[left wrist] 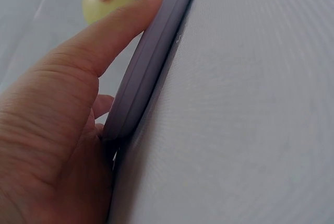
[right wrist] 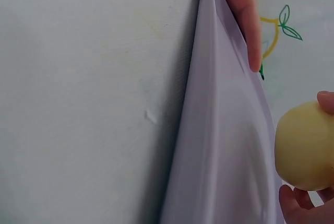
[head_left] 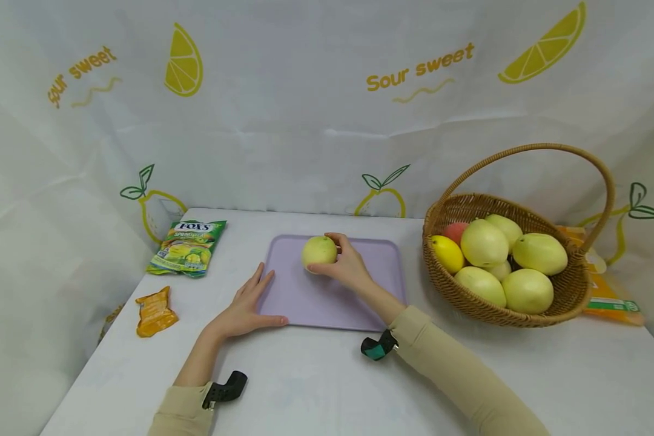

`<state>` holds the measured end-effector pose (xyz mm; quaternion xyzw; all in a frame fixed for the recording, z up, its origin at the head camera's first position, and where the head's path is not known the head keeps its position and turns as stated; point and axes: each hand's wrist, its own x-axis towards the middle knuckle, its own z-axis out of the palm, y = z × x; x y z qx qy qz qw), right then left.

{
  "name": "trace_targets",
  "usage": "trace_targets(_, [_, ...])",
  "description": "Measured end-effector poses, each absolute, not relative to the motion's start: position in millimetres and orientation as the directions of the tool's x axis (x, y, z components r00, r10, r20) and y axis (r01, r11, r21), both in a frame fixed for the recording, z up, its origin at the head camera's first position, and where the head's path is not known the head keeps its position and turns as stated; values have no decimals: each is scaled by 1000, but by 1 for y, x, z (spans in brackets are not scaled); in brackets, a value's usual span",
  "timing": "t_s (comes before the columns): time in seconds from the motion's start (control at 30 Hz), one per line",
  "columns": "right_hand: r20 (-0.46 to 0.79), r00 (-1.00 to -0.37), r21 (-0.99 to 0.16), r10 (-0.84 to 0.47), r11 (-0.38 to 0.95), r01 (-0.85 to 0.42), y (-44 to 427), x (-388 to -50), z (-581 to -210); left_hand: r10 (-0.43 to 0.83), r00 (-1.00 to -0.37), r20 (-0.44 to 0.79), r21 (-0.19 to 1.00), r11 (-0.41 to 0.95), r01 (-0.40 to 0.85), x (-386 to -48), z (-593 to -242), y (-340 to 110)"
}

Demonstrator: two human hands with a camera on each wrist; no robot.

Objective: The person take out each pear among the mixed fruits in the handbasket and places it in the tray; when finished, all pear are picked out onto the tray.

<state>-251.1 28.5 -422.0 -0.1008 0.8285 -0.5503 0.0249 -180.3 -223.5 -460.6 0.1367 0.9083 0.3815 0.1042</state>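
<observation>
A pale yellow-green apple (head_left: 318, 252) is held by my right hand (head_left: 349, 266) over the back middle of a lilac tray (head_left: 310, 306). Thumb and fingers grip it from its right side, and its short stem shows in the left wrist view. From the right wrist view the apple (right wrist: 304, 145) appears above the tray surface. My left hand (head_left: 245, 312) lies at the tray's front left corner, fingers spread and straight along the left side. Its thumb (left wrist: 120, 28) rests on the front rim.
On the right stands a wicker basket (head_left: 441, 284) with several pale green fruits, a yellow lemon (head_left: 447, 254) and a red fruit (head_left: 455, 232). An orange package (head_left: 610, 297) lies behind it. A green Fox's candy bag (head_left: 188, 248) and a small orange wrapped snack (head_left: 155, 311) lie left.
</observation>
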Motion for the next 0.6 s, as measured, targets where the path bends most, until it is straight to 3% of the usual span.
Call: trace_targets(0.6, [118,-961,-859,-251,461,-225,-16,-274,-421,325,-941,-93,728,667,158,-181,-464,-224])
